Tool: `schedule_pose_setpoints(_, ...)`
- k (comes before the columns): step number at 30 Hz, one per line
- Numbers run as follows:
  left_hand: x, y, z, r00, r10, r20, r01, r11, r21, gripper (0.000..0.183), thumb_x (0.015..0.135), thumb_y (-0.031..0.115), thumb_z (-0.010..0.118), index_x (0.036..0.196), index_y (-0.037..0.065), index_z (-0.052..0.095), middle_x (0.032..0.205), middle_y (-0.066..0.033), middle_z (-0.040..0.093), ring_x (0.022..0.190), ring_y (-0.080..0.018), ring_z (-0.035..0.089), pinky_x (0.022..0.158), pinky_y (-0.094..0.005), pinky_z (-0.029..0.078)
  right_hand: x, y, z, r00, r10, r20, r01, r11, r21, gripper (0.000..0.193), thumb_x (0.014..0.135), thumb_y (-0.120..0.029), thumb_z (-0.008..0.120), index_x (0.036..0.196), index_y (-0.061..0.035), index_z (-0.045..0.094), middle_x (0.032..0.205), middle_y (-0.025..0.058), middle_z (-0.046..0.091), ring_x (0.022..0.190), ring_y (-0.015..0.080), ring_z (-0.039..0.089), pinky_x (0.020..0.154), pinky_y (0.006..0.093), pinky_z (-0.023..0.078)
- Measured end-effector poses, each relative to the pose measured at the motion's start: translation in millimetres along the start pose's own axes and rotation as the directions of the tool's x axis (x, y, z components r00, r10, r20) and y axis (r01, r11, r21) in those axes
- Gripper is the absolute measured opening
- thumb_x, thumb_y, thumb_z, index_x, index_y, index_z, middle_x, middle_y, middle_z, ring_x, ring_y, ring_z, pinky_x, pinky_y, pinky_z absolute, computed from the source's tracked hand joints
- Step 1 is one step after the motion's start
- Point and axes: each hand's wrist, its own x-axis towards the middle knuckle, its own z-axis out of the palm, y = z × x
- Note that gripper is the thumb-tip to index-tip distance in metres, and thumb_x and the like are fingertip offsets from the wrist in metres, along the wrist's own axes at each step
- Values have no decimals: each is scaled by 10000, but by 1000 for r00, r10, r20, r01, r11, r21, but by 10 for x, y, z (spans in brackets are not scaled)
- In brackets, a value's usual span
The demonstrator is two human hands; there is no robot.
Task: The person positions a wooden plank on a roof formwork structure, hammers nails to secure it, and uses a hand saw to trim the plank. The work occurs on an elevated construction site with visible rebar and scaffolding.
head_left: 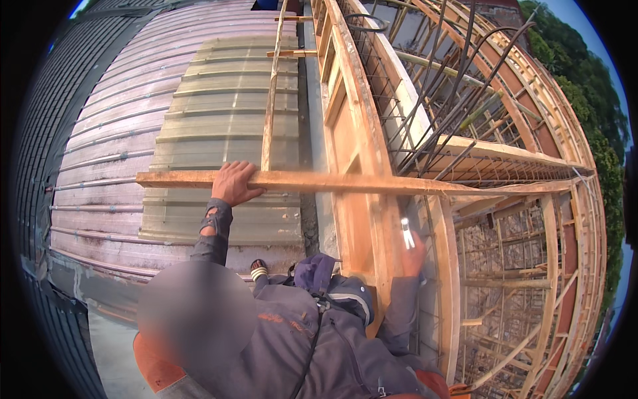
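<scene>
My left hand is closed over a long wooden beam, its thumb stretched along the near side. The beam lies crosswise, from above the roof sheets at left to the timber framing at right. My right hand is below the beam, beside the upright plank edge of a wooden form panel. It is closed around what looks like a claw hammer; its bright metal head with two prongs shows above the fingers. Motion smears the hand, and the handle is mostly hidden.
Ribbed metal roofing with translucent sheets spreads out at left. A thin timber strip runs away from the beam. Bent steel bars stick up at right, above a deep timber framework. My sandalled foot stands on the roof's edge.
</scene>
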Motion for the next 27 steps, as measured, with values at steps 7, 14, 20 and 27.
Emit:
schedule_pose_setpoints(7, 20, 22, -12, 1000, -10, 12, 10, 1000, 6, 511, 783, 472, 885, 1126, 139, 703, 1047, -43, 690, 1067, -277, 661, 943, -433, 493, 3, -38, -5, 999, 37, 5, -37, 999, -20, 185, 966, -207, 746, 1048, -42, 728, 853, 235, 709, 825, 479, 694, 672, 491, 506)
schedule_pose_setpoints(14, 14, 8, -1, 1000, -5, 9, 5, 1000, 2, 506, 778, 463, 888, 1121, 142, 701, 1039, -36, 696, 1055, -270, 660, 940, -428, 495, -1, 18, 6, 999, 48, 16, -47, 998, -28, 266, 1010, -274, 753, 1101, -25, 746, 830, 222, 699, 705, 297, 675, 683, 407, 502)
schedule_pose_setpoints(20, 18, 45, -32, 1000, 4, 21, -5, 1000, 18, 519, 777, 467, 888, 1124, 133, 695, 1015, -48, 682, 1041, -276, 658, 926, -432, 492, -2, 41, -7, 999, 52, 13, -51, 997, -49, 222, 975, -242, 753, 1079, -47, 732, 872, 226, 721, 848, 482, 701, 673, 489, 514)
schedule_pose_setpoints(27, 14, 41, -31, 1000, 5, 28, -6, 999, 45, 529, 771, 468, 892, 1128, 130, 695, 1047, -57, 683, 1053, -284, 662, 932, -435, 487, -32, -27, -17, 999, 47, 9, -47, 998, -29, 209, 965, -217, 727, 1101, -59, 735, 912, 236, 723, 889, 477, 702, 704, 492, 522)
